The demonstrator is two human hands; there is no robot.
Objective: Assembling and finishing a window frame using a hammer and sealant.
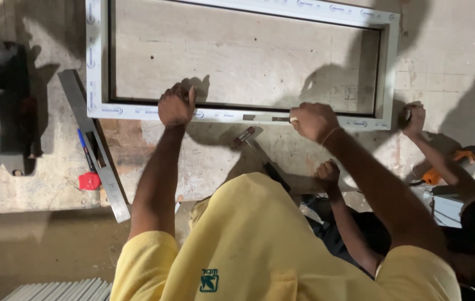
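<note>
A white window frame (237,114) lies flat on the counter (42,178). The left hand (176,106) rests on the frame's near rail, fingers curled over its inner edge. The right hand (312,120) is clenched on the same rail, further right. A hammer (259,153) lies just below the frame, between both arms
</note>
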